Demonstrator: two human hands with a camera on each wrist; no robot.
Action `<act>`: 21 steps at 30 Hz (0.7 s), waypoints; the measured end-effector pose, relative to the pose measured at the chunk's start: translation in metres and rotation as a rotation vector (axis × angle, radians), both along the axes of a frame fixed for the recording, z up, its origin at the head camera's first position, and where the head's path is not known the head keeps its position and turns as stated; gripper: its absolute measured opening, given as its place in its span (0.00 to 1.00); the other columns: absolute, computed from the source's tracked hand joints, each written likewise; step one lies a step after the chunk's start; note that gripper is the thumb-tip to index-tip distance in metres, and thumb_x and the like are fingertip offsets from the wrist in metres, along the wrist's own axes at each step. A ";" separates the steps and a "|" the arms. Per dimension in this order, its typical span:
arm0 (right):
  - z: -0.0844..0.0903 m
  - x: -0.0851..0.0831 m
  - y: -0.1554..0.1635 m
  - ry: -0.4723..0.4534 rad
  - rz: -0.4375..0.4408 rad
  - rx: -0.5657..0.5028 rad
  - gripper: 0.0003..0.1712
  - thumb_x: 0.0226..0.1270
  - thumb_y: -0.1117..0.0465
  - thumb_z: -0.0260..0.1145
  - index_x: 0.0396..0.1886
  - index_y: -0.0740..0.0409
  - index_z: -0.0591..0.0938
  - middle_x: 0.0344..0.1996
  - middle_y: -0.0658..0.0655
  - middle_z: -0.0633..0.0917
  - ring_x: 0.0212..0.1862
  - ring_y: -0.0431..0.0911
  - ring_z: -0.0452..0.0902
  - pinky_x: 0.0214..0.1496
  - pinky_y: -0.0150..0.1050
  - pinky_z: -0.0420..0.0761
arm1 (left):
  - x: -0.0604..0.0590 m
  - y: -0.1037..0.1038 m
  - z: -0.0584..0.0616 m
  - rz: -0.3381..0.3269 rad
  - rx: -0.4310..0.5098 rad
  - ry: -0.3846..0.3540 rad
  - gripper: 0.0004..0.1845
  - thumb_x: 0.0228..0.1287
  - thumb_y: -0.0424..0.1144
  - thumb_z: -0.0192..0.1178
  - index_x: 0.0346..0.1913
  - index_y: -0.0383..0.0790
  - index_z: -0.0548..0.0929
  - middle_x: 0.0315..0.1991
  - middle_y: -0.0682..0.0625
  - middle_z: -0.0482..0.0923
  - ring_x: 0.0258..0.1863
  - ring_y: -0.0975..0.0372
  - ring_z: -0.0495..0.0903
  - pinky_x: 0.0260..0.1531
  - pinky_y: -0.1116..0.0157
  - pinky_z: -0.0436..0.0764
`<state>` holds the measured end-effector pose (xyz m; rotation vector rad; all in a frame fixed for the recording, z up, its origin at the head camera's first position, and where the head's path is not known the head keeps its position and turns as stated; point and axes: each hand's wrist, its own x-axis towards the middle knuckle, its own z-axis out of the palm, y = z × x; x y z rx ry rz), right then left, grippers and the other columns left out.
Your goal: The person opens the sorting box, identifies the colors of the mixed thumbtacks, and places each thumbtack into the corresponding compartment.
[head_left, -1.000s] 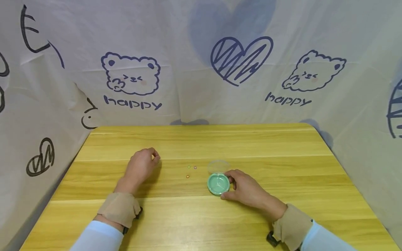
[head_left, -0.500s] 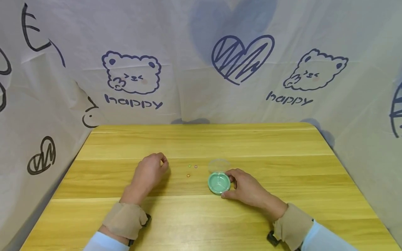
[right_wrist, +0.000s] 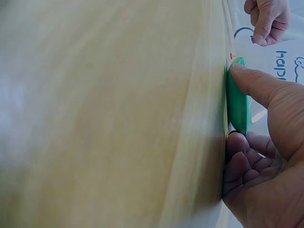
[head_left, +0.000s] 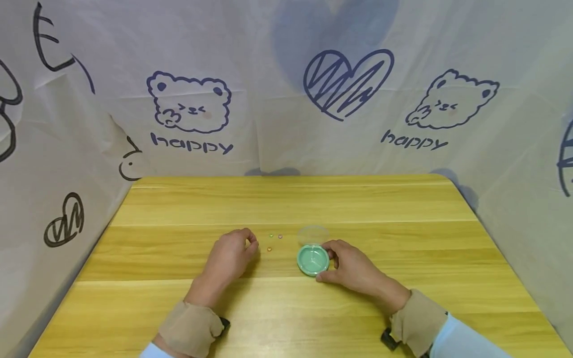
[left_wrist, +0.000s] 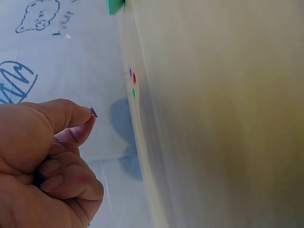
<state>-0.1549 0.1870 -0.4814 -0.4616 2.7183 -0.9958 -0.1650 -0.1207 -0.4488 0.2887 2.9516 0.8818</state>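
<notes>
My left hand (head_left: 230, 257) is over the table, left of several small coloured discs. Between its thumb and index finger it pinches a tiny purple disc (left_wrist: 94, 112), clearest in the left wrist view. The loose discs on the wood include a green disc (head_left: 271, 235), a pinkish disc (head_left: 280, 236) and an orange disc (head_left: 269, 249). A round green case (head_left: 313, 260) sits to their right, its clear lid (head_left: 313, 234) folded back. My right hand (head_left: 353, 266) grips the case by its right side, thumb at the near edge and fingers at the far edge.
The wooden table (head_left: 380, 204) reaches back to a white cloth backdrop (head_left: 268, 99) with drawn bears and hearts. Cloth also hangs along the left and right sides.
My left hand has moved right and slightly toward me, closer to the loose discs. The right hand keeps its hold on the green case, which stays in place.
</notes>
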 end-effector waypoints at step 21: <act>-0.002 -0.001 0.000 0.008 -0.001 -0.012 0.41 0.55 0.49 0.85 0.64 0.63 0.80 0.42 0.50 0.81 0.37 0.42 0.71 0.39 0.34 0.73 | 0.015 0.022 -0.004 0.101 0.383 -0.208 0.09 0.81 0.42 0.59 0.46 0.41 0.85 0.20 0.52 0.71 0.16 0.63 0.67 0.16 0.68 0.66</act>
